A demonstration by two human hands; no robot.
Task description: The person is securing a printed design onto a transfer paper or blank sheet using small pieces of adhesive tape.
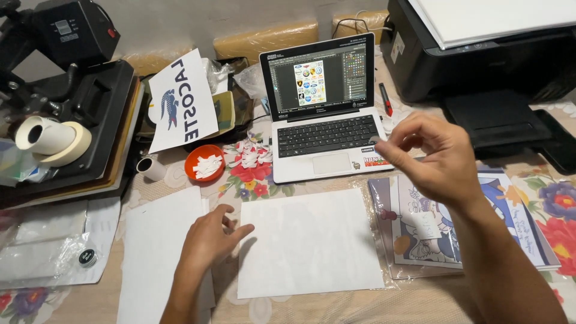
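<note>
while left hand (pixel 210 237) rests flat, fingers spread, on paper stack (pixel 157 240) beside white sheet (pixel 309 243) on surface (pixel 288 309), right hand (pixel 429 156) hovers by laptop (pixel 324 135), fingertips pinched, grasping nothing visible.

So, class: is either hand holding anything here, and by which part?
The left hand holds nothing; it rests flat on a white sheet. The right hand hangs raised with fingertips pinched together, but whether anything is between them cannot be told.

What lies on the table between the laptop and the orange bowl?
In the head view, a small heap of white paper scraps lies on the flowered tablecloth between the orange bowl and the laptop.
</note>
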